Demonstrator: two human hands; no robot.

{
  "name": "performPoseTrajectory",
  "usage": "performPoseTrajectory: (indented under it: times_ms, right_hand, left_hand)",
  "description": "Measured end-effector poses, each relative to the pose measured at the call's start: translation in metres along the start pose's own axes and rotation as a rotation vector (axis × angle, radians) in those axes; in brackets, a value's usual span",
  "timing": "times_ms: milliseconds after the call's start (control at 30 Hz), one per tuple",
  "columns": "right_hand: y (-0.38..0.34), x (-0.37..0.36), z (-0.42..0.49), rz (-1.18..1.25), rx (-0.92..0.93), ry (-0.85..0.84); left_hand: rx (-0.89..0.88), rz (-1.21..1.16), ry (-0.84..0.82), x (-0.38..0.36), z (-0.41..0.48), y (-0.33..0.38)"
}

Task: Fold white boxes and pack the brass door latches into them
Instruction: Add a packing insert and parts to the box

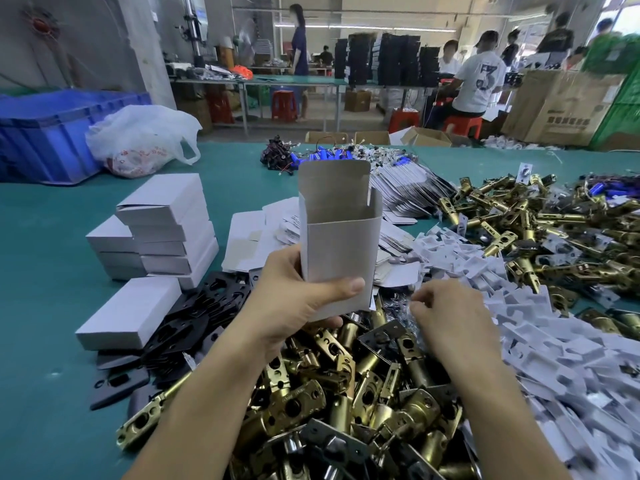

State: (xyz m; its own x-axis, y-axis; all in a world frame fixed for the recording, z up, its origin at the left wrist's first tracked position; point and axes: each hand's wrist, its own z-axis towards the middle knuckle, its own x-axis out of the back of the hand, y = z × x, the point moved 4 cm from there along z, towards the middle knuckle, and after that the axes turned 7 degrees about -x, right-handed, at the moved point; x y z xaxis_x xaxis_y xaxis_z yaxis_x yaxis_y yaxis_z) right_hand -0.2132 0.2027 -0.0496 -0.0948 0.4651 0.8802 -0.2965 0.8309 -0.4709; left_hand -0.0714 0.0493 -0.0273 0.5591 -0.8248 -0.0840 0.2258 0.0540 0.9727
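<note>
My left hand (294, 299) grips the bottom of an upright white box (341, 244), thumb across its front; the top flap stands open and the inside looks empty. My right hand (450, 313) hovers to the right of the box, fingers curled over a small clear bag that is blurred; whether it pinches anything I cannot tell. A big heap of brass door latches (346, 393) lies under both forearms. More brass latches (519, 230) are piled at the right. Closed white boxes (166, 230) are stacked on the left.
Black metal plates (194, 317) lie beside the stack. White plastic inserts (554, 341) spread at right. Flat box blanks (263, 233) and cards (405, 188) sit behind the box. A blue crate (52, 133) and plastic bag (138, 140) stand far left on the green table (52, 341). People work behind.
</note>
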Motion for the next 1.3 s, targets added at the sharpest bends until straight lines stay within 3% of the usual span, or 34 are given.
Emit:
performPoseTrajectory:
  times_ms: [200,433,700,867,1033,1167,1300]
  right_hand:
    - [-0.003,-0.006,-0.003,-0.076,-0.029,-0.044]
    - [-0.004,-0.007,-0.001,-0.078,-0.033,0.055]
    - [-0.001,0.01,0.001,0.285,0.02,-0.016]
    - [-0.011,0.037,-0.009,0.677,0.061,-0.098]
    - [-0.023,0.075,-0.023,0.956,0.246,0.041]
    - [-0.028,0.096,-0.031,1.013,0.386,0.186]
    - [-0.035,0.101,-0.038,1.037,0.472,0.191]
  left_hand:
    - [0.023,0.008,-0.018,-0.002,-0.002,0.0]
    - [0.04,0.014,-0.035,-0.004,-0.003,0.0]
    - [0.053,0.029,-0.006,-0.002,-0.002,-0.002]
    - [0.045,0.049,-0.036,-0.003,-0.003,-0.002]
    - [0.05,0.054,-0.107,-0.007,-0.005,-0.003]
    - [0.057,0.088,-0.193,-0.01,-0.005,-0.006]
    - [0.037,0.094,-0.268,-0.012,-0.006,-0.005]
